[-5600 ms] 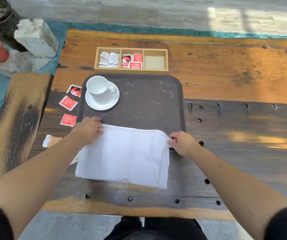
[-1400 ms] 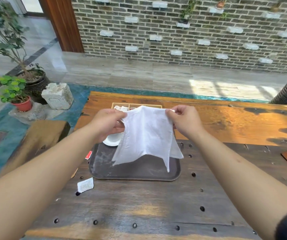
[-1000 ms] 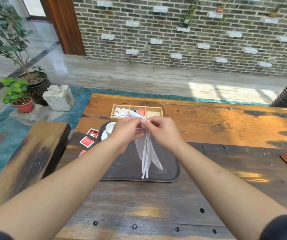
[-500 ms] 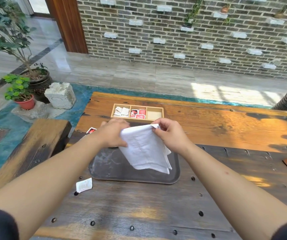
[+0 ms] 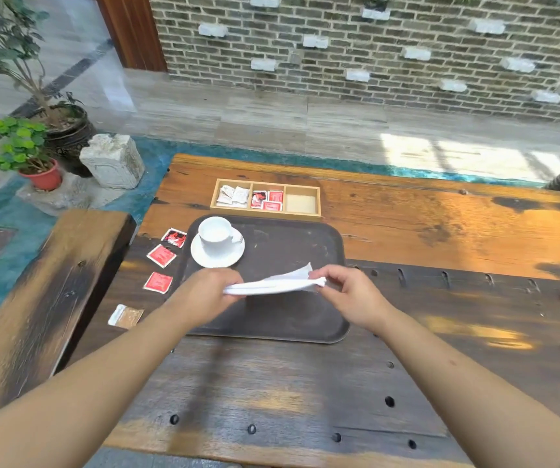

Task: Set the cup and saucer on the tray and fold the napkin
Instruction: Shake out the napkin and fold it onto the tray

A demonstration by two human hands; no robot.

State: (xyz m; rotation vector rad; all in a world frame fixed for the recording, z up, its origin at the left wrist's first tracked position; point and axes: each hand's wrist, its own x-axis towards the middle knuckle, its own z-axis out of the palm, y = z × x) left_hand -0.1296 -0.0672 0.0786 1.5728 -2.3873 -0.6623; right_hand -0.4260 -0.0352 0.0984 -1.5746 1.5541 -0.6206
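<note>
A white cup (image 5: 215,235) stands on a white saucer (image 5: 204,260) in the far left corner of a dark brown tray (image 5: 299,238). Above the tray's middle I hold a folded white napkin (image 5: 273,284) flat and level, seen nearly edge-on. My left hand (image 5: 206,293) grips its left end. My right hand (image 5: 348,292) pinches its right end, where a loose corner sticks up.
A wooden compartment box (image 5: 266,198) with sachets sits behind the tray. Three red sachets (image 5: 161,255) and a brown-white packet (image 5: 125,316) lie left of the tray. A wooden bench (image 5: 42,292) runs along the left. Potted plants (image 5: 28,153) and a stone block (image 5: 111,160) stand on the floor.
The napkin went from spread on the table to lifted, folded in the air, and now lowered flat and narrow over the tray. The head tilted back down toward the table.
</note>
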